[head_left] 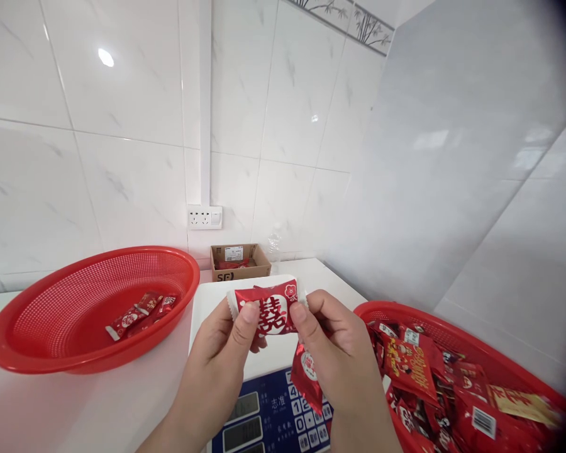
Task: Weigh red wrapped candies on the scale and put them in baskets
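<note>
Between both hands is a small red candy packet point(273, 311) with white characters and a pink flower, held flat above a digital scale point(278, 409). My left hand point(226, 346) pinches its left end with the thumb on top. At the right end, my right hand point(332, 346) grips it the same way. A second red packet point(306, 377) hangs below the right thumb, also in that hand. The hands partly cover the scale's blue panel, its keys and displays.
To the left, a red plastic basket point(94, 258) holds a few packets point(141, 313). A fuller red basket point(434, 311) of packets is at the right. Behind stand a small cardboard box point(240, 272) and a clear bottle point(274, 244), near the tiled wall point(136, 157).
</note>
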`<state>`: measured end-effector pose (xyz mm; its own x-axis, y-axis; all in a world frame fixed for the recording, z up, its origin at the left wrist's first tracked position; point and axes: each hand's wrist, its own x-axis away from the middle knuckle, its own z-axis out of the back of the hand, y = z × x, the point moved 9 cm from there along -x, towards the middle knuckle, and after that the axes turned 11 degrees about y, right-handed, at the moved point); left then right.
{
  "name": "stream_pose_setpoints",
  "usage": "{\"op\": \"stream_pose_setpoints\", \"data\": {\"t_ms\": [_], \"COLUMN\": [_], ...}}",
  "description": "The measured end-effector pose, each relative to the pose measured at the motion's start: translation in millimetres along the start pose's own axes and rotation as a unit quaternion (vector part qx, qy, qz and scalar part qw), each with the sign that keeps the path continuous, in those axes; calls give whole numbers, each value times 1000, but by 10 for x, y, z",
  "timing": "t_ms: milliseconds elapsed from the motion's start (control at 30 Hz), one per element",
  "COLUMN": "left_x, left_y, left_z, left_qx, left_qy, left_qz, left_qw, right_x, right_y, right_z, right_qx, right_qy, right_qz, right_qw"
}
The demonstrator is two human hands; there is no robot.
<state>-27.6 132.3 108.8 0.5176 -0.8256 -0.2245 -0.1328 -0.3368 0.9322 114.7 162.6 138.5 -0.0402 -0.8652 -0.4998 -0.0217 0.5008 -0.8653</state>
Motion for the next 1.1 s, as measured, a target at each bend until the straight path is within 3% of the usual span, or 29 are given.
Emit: {"op": "stream_pose_setpoints", "data": {"t_ms": [233,433,633,833,967,1100], "left_x": [11,5,38,85,125,165], "left_y": [17,155,126,303,357,389], "left_z": [-15,-105,-101,-76,-73,-75], "left_qx": [8,10,0,20,32,35], "left_qy": [-22,-105,-103,-111,-128,-136], "left_qz": [0,-69,-78,-164,-180,-187], "left_qw": [1000,992,992,980,975,972], "right_x": [14,13,20,24,48,67], "right_y": [-42,-24,-76,-151,-177,-199], "right_z": [-7,-11,-17,-8,-46,-43], "right_qx": [4,-28,-69,-98,-109,-134], "right_qy": [15,2,-43,-77,-131,-129], "right_qz": [3,19,83,120,124,115], "right_qw": [1000,999,993,985,977,976]}}
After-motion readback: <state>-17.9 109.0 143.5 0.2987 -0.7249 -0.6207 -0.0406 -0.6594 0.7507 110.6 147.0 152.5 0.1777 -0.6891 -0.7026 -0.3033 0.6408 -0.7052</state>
